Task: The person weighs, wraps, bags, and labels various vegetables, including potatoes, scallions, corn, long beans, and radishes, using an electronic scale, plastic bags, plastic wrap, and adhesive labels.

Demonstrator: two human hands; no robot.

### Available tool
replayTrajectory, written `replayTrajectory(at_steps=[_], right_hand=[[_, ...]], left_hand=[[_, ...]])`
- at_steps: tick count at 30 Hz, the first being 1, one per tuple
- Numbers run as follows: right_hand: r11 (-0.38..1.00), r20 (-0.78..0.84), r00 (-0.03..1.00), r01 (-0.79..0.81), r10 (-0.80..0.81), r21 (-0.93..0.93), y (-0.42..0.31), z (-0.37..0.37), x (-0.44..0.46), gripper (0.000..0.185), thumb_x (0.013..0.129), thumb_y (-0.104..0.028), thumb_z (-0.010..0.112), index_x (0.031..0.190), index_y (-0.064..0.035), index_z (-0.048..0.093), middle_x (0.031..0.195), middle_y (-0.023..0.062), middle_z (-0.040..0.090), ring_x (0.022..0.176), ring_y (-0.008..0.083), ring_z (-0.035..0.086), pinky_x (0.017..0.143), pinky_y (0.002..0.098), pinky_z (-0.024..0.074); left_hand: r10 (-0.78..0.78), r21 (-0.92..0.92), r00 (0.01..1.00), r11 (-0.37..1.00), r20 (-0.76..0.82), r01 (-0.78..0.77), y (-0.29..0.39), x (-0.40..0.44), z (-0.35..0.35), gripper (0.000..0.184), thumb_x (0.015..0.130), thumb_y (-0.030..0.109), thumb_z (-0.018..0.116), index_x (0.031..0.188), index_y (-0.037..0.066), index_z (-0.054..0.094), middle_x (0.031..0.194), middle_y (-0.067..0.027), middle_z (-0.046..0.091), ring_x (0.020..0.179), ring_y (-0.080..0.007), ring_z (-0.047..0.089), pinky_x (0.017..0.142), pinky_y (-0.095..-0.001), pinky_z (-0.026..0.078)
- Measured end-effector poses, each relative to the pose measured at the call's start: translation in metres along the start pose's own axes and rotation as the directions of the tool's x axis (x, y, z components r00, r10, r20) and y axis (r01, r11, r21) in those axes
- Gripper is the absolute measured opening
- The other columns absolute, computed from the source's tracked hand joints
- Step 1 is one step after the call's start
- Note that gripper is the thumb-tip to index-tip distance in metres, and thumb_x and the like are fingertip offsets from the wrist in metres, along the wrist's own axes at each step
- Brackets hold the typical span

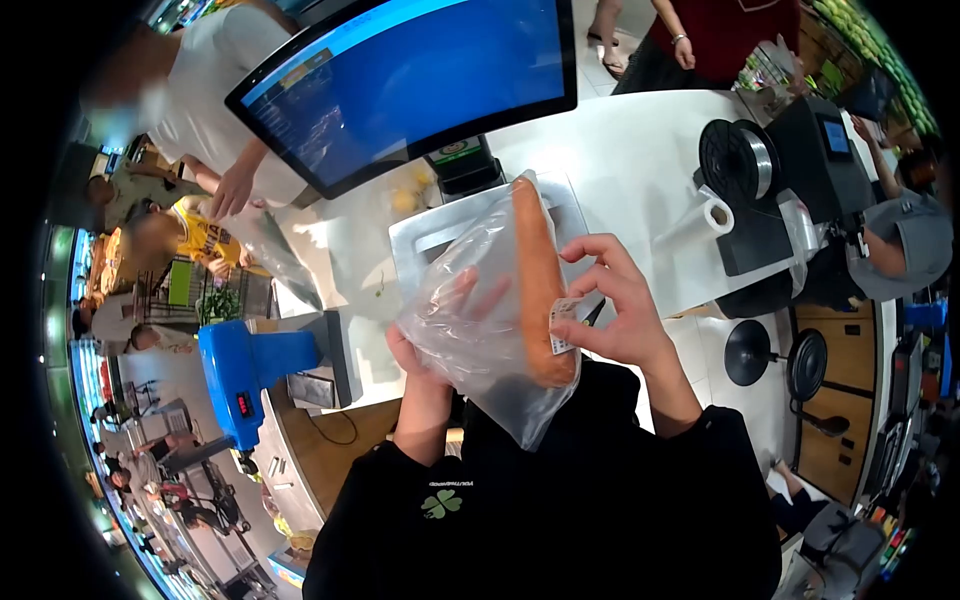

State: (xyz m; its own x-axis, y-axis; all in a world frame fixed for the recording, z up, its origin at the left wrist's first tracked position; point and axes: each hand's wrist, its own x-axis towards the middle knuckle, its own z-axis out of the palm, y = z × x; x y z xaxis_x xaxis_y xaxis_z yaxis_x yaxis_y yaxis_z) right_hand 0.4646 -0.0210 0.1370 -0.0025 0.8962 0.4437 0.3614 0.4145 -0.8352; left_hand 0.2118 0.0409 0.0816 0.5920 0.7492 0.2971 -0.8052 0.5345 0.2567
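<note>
A long orange carrot (541, 290) lies lengthwise inside a clear plastic bag (455, 330), held up in front of my chest. My left hand (428, 365) supports the bag from its left side, and some of its fingers show blurred through the plastic. On the other side, my right hand (628, 320) has its thumb pressed on a white printed label (563, 328) against the lower part of the carrot. Its index and middle fingers are bent and raised off the bag. Behind the bag is a weighing scale with a metal platter (408, 240).
A large monitor (430, 85) stands over the white counter (630, 140). To the right are a bag roll (712, 218), a black reel (735, 165) and a dark printer (820, 150). At left is a blue device (235, 385); a person's hand (238, 185) is nearby.
</note>
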Motion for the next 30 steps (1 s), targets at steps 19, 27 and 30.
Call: replayTrajectory(at_steps=[19,27,30], right_hand=[[0.827,0.052,0.947,-0.302,0.317,0.474,0.012,0.022,0.066,0.087,0.092,-0.047,0.070,0.152,0.0035,0.034,0.116,0.0108,0.067,0.096,0.0173,0.063,0.090,0.0339,0.0480],[0.962,0.274,0.947,0.218,-0.168,-0.164,-0.024,0.018,0.066,0.097,0.083,-0.044,0.077,0.155,0.0010,0.031,0.145,0.0216,0.053,0.149,0.0388,0.030,0.121,0.0489,0.0247],[1.000,0.433,0.901,0.025,-0.016,-0.014,0.003,0.064,0.057,0.101,0.081,-0.039,0.080,0.159,-0.0039,0.025,0.146,0.0211,0.052,0.153,0.0395,0.020,0.122,0.0496,0.0220]], left_hand=[[-0.038,0.144,0.999,0.989,0.015,0.036,0.013,0.001,0.010,0.091,0.093,0.075,0.034,0.162,0.016,0.020,0.163,-0.0077,0.031,0.146,-0.0593,0.014,0.110,-0.0813,0.022],[-0.215,0.707,0.934,0.611,-0.284,0.356,0.042,0.029,0.054,0.059,0.100,0.036,0.043,0.146,0.000,0.042,0.140,-0.0223,0.055,0.128,-0.0438,0.052,0.100,-0.0521,0.048],[-0.234,0.755,0.951,-0.656,-0.203,-0.001,0.032,0.046,0.098,0.017,0.079,0.008,0.066,0.093,0.004,0.057,0.085,-0.0144,0.069,0.073,-0.0371,0.069,0.064,-0.0458,0.054]])
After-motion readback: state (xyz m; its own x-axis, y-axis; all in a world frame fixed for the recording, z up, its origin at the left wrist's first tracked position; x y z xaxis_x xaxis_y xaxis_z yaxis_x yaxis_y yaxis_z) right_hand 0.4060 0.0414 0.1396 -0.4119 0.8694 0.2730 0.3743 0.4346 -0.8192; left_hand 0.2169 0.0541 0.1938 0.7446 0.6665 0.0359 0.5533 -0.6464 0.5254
